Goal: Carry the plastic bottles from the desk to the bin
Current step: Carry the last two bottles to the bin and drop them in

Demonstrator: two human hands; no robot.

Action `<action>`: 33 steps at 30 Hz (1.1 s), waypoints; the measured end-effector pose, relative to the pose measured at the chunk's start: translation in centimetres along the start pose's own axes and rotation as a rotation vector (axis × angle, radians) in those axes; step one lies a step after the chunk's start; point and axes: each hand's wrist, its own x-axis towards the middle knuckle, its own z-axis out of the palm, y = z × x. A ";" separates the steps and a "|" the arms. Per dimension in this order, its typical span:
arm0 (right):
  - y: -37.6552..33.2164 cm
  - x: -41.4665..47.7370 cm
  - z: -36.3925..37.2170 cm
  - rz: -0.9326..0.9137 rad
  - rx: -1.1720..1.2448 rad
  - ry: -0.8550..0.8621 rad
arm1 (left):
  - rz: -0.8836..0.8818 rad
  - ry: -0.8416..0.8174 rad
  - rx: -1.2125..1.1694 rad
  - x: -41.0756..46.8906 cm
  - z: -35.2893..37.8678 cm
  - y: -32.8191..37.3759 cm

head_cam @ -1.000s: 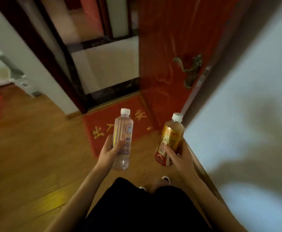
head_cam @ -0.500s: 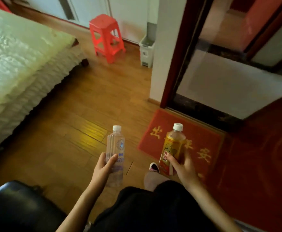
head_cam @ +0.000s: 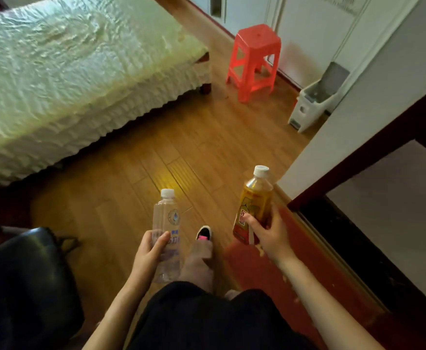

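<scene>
Turned from the doorway toward the white bin [head_cam: 318, 102] beside the red stool [head_cam: 253, 61], now in full view, left hand [head_cam: 147, 253] wrapped around the clear water bottle [head_cam: 167, 231], right hand [head_cam: 270, 233] around the yellow tea bottle [head_cam: 253, 205].

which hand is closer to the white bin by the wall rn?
Right. The right hand, holding the yellow tea bottle, is below and slightly left of the white bin. The left hand, holding the clear water bottle, sits farther left and lower.
</scene>
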 end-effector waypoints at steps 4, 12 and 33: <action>-0.3 7.5 1.0 0.042 0.009 -0.014 | -0.003 -0.002 -0.008 7.6 1.2 3.5; -5.0 22.1 1.6 0.135 0.046 0.147 | 0.085 -0.186 0.048 24.7 4.7 18.3; -14.9 63.3 -11.2 0.158 0.064 0.434 | 0.120 -0.311 0.211 58.7 27.2 45.2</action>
